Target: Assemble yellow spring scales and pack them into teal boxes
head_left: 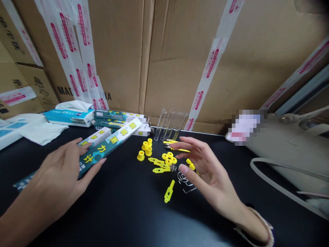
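Note:
My left hand grips a long, narrow teal-and-white spring scale box, thumb along the near edge, fingers over the far one. Another such box shows just behind it, partly covered by my fingers. My right hand is open and holds nothing, its fingers apart and curved above the small parts. Beneath and beside it are bent metal wire hooks, yellow rings and flat yellow pieces. One flat yellow piece lies alone nearer me. Several yellow caps stand between my hands.
Clear tubes lean against the large taped cardboard box at the back. More narrow boxes lie stacked beside a blue tissue pack. A phone and a light bag are at the right.

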`<state>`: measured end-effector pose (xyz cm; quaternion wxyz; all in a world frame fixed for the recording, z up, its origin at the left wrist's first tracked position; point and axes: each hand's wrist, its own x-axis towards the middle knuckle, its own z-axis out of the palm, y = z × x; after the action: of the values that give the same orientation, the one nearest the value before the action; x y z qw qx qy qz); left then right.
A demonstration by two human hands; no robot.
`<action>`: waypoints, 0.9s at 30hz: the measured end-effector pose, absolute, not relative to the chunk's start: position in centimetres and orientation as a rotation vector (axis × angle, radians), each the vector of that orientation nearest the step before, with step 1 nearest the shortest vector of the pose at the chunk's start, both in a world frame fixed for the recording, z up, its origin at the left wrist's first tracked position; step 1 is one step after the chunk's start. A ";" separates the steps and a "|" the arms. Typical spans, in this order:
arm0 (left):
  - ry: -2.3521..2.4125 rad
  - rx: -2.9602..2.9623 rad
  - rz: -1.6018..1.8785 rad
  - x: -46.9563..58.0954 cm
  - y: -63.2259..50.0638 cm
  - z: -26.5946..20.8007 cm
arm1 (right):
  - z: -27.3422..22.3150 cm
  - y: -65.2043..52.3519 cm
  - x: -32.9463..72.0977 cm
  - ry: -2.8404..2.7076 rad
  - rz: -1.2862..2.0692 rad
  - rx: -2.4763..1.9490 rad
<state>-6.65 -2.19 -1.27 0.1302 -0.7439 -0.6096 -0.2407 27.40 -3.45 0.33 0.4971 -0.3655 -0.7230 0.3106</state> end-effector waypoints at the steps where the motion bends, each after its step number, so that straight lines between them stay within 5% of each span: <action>1: -1.776 -2.091 -0.629 -6.7 -2.1 -1.3 | 0.4 -3.7 27.3 -1.767 0.745 -0.881; 12: -2.093 -1.985 0.033 -7.0 -1.8 -0.1 | -0.6 -4.0 26.6 -2.083 0.648 -0.836; 27: -2.016 -2.007 -0.021 -8.1 -1.3 -0.8 | -0.3 -3.5 26.9 -2.558 -0.174 -0.596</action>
<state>-8.14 -1.29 -0.79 0.1480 -0.6976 -0.7010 -0.0073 26.91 -3.48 -0.34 0.2517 -0.2193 -0.9405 -0.0640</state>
